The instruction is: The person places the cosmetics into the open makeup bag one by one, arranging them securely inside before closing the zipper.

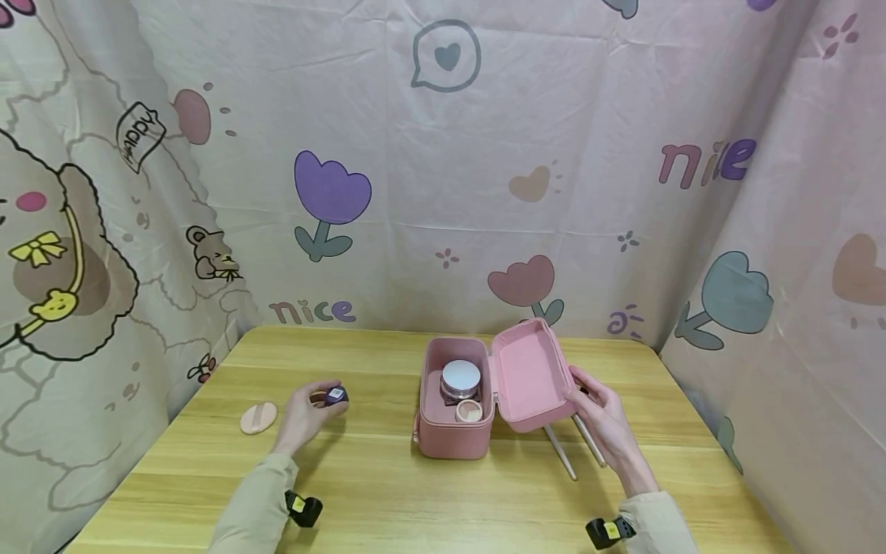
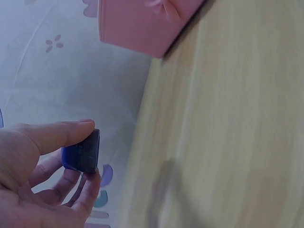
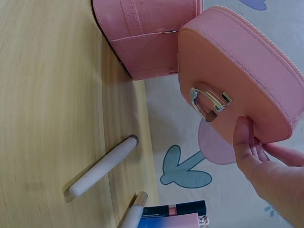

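Between thumb and fingers, my left hand [image 1: 304,419] pinches a small dark blue item [image 2: 81,152]. It is squat, with a pale square on its top in the head view, and is held above the table. A pink makeup case [image 1: 453,442] stands open to the right of that hand. Inside it lie a round silver-white compact [image 1: 461,377] and a small round pot [image 1: 469,411] with a beige top. My right hand [image 1: 605,419] grips the edge of the case's lid [image 3: 228,71], which is swung out to the right. A metal handle [image 3: 209,102] shows on the lid's outside.
A round beige powder puff [image 1: 258,418] lies left of my left hand. Two pale-handled brushes [image 3: 102,166] rest on the wooden table [image 1: 374,492] under the lid. Beyond them in the right wrist view are a black tube [image 3: 175,209] and a blue-pink one [image 3: 171,221]. A patterned curtain hangs behind.
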The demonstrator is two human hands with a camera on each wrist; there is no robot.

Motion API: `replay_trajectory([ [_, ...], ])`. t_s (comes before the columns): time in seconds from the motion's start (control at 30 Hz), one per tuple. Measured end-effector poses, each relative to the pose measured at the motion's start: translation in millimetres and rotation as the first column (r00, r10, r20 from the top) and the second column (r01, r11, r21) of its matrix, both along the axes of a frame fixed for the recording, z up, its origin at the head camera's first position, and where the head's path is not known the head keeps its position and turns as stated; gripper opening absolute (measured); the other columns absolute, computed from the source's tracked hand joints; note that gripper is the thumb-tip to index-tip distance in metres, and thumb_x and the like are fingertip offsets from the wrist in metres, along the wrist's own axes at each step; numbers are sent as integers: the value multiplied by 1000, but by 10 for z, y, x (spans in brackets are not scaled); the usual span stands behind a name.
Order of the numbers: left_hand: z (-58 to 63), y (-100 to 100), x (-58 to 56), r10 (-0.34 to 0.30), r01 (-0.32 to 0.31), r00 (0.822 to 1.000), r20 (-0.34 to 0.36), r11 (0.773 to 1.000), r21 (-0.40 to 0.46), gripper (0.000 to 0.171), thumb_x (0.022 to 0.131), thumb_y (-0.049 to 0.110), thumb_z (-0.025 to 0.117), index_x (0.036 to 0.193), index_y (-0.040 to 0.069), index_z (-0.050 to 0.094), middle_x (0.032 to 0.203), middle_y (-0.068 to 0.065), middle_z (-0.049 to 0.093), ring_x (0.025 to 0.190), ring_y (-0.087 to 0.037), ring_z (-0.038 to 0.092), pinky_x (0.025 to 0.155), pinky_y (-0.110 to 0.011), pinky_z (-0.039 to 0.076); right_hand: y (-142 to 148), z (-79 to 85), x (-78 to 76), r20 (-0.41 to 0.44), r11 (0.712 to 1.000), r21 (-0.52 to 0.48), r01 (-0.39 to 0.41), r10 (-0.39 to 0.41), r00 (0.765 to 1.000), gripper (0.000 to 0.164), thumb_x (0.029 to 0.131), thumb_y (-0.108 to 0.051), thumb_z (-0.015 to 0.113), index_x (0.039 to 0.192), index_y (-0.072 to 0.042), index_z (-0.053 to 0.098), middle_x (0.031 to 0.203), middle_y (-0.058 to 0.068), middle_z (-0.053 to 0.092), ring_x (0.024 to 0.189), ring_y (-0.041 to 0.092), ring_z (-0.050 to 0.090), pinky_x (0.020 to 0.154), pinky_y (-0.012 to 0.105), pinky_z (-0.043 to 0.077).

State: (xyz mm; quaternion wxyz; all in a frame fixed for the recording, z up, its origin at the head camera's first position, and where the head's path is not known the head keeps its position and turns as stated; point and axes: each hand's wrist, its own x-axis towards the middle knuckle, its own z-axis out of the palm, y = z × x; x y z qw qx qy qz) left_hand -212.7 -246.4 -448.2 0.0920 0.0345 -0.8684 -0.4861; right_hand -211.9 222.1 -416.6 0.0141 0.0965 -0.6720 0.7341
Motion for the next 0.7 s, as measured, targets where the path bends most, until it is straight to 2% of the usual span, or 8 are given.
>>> replay_trajectory([
  [0.4, 220, 280, -56, -84, 85, 995, -44, 996, 19, 49, 84, 7, 79, 129, -6, 63, 128, -31, 61, 115, -42, 64, 98, -44, 57, 5, 9, 4, 8, 1000, 2, 6, -6, 1000, 63, 100, -5, 54, 152, 15, 24, 129, 0, 48, 111, -4, 59, 95, 13, 52],
  [0.7, 394, 504, -137, -148, 152, 983, -109, 988, 29, 47, 81, 4, 80, 125, -5, 65, 125, -29, 64, 111, -41, 67, 92, -39, 60, 0, 15, 9, 8, 1000, -4, 8, -8, 1000, 63, 100, -5, 54, 152, 15, 24, 131, 2, 47, 111, -4, 59, 95, 13, 51],
])
